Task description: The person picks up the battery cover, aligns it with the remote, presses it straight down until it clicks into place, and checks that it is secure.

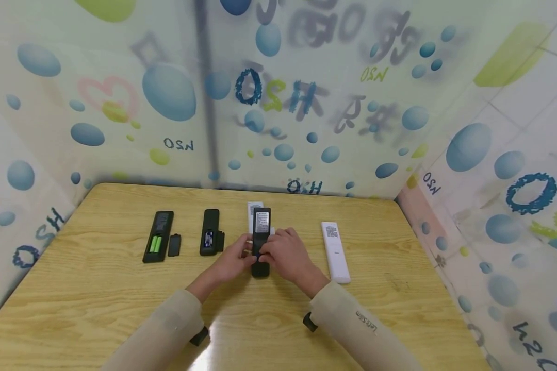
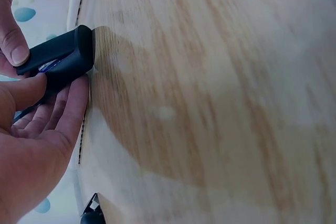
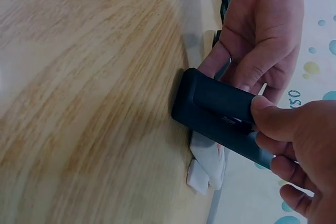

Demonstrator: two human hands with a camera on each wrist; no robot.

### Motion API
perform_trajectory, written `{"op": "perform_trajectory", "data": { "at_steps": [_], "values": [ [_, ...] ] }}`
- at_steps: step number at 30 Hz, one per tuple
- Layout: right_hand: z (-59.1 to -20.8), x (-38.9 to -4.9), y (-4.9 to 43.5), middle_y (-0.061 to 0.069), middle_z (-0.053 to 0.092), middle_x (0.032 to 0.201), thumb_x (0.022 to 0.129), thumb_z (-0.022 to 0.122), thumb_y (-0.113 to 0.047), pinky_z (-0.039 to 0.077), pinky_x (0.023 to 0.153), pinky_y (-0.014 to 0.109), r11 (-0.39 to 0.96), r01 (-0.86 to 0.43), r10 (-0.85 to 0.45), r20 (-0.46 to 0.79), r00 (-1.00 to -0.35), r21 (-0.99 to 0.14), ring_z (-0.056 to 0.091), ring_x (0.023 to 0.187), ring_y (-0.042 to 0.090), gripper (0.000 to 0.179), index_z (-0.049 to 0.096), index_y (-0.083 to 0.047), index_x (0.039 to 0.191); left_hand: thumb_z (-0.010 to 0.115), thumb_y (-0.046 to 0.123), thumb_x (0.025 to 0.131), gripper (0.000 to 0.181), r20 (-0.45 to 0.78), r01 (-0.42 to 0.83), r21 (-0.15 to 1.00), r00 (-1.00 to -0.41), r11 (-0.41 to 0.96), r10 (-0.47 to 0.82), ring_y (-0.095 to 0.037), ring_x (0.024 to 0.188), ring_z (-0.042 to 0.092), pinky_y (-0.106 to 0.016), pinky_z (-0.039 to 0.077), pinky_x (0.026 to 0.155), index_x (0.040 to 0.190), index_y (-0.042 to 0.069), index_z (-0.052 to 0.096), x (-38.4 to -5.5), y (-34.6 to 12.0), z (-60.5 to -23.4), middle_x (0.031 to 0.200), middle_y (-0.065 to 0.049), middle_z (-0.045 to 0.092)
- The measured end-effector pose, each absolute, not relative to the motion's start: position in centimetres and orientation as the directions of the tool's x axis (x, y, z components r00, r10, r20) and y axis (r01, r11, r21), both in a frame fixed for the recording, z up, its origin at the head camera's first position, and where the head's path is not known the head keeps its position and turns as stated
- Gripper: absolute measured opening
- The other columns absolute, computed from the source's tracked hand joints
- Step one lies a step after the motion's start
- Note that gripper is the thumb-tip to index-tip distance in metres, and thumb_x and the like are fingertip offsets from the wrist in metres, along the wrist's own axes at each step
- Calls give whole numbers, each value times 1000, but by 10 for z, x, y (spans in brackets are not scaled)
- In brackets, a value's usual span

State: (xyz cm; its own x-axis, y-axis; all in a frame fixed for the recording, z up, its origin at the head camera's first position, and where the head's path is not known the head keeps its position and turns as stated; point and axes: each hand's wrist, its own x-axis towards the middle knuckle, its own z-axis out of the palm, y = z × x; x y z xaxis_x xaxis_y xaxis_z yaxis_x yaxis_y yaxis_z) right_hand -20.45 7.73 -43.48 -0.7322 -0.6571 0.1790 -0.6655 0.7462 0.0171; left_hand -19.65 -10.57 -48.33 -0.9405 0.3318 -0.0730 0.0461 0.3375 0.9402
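Over the worktop (image 1: 97, 293), the left hand (image 1: 232, 262) at eight o'clock had fingers (image 2: 72, 100) curled round the black remote (image 1: 261, 237), and the right hand (image 1: 286, 255) at four pinched its raised cover (image 3: 223, 97), apparent cover-fitting next requiring alignment.

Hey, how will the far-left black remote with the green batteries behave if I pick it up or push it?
The black remote looks like rigid plastic, so it probably won't bend. Lying flat, it would likely slide rather than roll when pushed. Its green batteries sit uncovered, so they might drop out if it's turned over.
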Motion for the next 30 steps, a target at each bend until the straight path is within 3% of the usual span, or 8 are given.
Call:
{"op": "perform_trajectory", "data": {
  "at_steps": [13,24,30],
  "values": [
    [-440,-205,79,-11,72,88,84,73,-40,43,87,33,741,-671,-653,255,-713,22,56,86,13,15,76,-26,91,34,13,107,30,-75,12,967,-940,253,332,-30,113,62,-41,57,88,135,4,38,-196,-102,-483,128,-26,59],
    [-446,-206,78,-10,70,89,82,77,-36,43,85,32,744,-668,-636,294,-714,-14,54,87,13,13,73,-25,88,34,13,107,26,-87,-12,972,-947,236,309,-27,105,65,-39,58,81,130,3,40,-197,-98,-483,121,-24,63],
    [-442,-205,80,-11,71,94,85,74,-37,44,88,33,749,-663,-635,269,-724,-17,56,92,13,15,73,-26,94,37,14,106,25,-91,-12,965,-953,263,290,-23,98,65,-38,57,77,129,4,42,-197,-98,-481,115,-20,66]
  ]
}}
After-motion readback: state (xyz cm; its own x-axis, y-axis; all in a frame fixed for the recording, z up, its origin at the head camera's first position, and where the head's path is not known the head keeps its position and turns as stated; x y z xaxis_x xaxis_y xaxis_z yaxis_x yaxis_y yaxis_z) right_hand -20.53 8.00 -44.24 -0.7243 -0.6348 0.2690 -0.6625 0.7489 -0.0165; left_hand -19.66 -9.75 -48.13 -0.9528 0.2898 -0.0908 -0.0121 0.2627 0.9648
